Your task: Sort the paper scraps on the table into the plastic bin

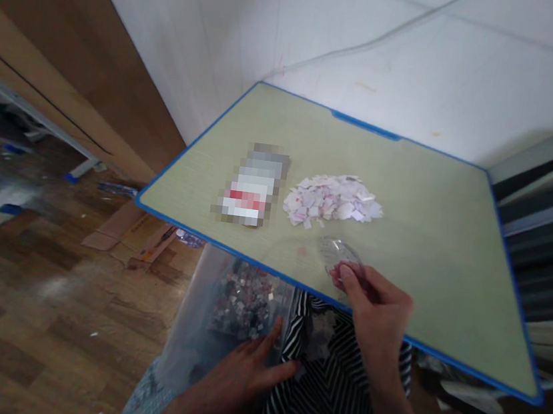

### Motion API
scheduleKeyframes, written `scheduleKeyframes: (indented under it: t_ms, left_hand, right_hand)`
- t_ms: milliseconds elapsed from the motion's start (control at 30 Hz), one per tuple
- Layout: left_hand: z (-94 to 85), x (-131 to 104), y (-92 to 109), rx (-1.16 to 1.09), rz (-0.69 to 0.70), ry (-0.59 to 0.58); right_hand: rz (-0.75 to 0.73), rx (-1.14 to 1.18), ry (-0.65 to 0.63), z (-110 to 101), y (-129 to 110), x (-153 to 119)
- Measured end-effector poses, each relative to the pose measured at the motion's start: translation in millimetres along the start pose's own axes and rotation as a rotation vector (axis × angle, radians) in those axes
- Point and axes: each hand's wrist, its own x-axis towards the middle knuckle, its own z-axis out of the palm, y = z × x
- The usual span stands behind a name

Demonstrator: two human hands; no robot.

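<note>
Head view: right hand pinches clear cup at bench edge; left hand flat, spread on bag. I'd keep the cup level.

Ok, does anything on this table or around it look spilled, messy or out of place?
Mostly tidy. The small pink and white pieces lie in a loose heap straight on the table, not in any container. Flattened cardboard and scraps litter the floor beside it. The right hand holds a clear plastic piece.

No text could be read anywhere. The white and red pack on the green table was blurred, its label not legible.
</note>
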Motion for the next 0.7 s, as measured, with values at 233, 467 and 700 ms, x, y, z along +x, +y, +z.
scheduleKeyframes:
  t_ms: [233,467,700]
  left_hand:
    - [-5.3,1,1,-0.020,0.000,-0.022]
    - [-3.8,1,0,-0.025,0.012,0.015]
    - [-4.9,-1,2,-0.003,0.006,0.029]
  right_hand:
    - [-0.137,-0.270,0.026,2,11,5]
    - [-0.221,-0.268,0.037,-25,8,24]
    - [-0.485,-0.387,-0.330,-51,10,68]
